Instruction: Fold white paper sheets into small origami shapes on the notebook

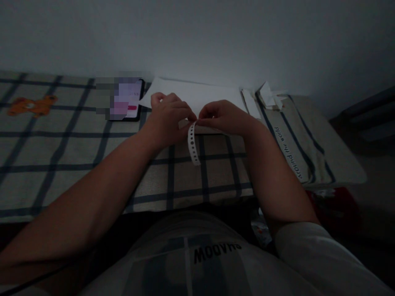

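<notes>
Both forearms stretched forward, left hand [168, 117] and right hand [224, 117] meeting fingertip to fingertip, fingers pinched

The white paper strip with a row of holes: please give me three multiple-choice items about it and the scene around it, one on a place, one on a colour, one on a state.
1. Where does the dark phone with the lit screen lie?
A. left of the left hand
B. right of the right hand
C. under the strip

2. What colour is the bear figure on the checked cloth?
A. blue
B. orange
C. green

3. How is the white paper strip with a row of holes held?
A. lying flat, untouched
B. pinched at its top by both hands, its end hanging down
C. rolled up in one fist

Key: 1 A, the phone lies on the checked cloth beyond the left hand. 2 B, the bear figure is orange. 3 B, left hand and right hand meet at the top of the strip.
</notes>
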Available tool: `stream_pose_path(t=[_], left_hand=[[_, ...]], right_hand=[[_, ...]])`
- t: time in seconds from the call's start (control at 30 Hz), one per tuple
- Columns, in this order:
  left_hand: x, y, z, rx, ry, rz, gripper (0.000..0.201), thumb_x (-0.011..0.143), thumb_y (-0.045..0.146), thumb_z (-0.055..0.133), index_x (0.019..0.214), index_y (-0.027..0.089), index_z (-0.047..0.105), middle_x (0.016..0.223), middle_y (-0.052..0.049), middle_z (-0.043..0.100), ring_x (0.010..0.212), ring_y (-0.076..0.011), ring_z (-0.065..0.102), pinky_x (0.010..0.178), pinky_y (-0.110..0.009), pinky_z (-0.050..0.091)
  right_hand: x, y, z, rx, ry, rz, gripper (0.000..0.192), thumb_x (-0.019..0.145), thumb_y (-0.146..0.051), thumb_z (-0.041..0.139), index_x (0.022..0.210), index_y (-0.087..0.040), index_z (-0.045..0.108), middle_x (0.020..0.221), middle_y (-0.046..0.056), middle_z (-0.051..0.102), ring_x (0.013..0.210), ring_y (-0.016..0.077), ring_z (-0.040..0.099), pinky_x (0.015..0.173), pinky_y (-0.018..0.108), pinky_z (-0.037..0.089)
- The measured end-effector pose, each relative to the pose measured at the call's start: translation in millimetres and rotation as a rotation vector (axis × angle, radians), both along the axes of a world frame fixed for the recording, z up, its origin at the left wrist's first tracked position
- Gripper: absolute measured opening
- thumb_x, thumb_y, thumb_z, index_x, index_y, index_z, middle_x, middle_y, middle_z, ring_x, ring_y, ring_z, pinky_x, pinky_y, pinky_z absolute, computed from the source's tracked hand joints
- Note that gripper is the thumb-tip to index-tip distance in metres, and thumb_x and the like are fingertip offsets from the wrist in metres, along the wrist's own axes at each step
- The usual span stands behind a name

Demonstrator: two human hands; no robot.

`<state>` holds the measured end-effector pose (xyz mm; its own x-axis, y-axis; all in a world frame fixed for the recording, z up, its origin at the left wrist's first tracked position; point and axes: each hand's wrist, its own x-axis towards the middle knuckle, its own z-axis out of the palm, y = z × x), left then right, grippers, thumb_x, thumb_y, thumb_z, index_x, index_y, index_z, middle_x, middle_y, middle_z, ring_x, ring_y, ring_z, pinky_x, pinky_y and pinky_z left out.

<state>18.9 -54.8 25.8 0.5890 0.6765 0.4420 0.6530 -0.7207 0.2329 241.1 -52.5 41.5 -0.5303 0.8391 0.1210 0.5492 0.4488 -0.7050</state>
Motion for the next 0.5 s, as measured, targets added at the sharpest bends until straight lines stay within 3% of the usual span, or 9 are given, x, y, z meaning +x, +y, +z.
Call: stream_pose_path(t=[0.27,0.5], left_hand=[[0.8,2.7,0.4,-0.025,0.060,-0.011,0.021,0.096,0.033,0.057,0.092,0.024,0.074,0.102,-0.004,0.077,0.106,-0.0290,0.058,0.097,-0.058,0.032],[-0.8,0.7,4.4,-0.011,0.069,0.033,0.017,0.095,0.034,0.059,0.091,0.025,0.073,0.100,-0.002,0.076,0.105,-0.0264,0.057,0.099,-0.053,0.032]], right_hand=[[-0.1,3.1,-3.2,0.043,0.033,0.017,0.036,0.087,-0.053,0.071,0.088,-0.017,0.073,0.084,0.004,0.072,0.079,0.0165,0.059,0.074,0.032,0.044],[-0.7,4.2,-1.6,0.064,0.042,0.023,0.040,0.087,-0.056,0.069,0.090,-0.016,0.073,0.085,0.003,0.071,0.080,0.0159,0.058,0.077,0.033,0.045]])
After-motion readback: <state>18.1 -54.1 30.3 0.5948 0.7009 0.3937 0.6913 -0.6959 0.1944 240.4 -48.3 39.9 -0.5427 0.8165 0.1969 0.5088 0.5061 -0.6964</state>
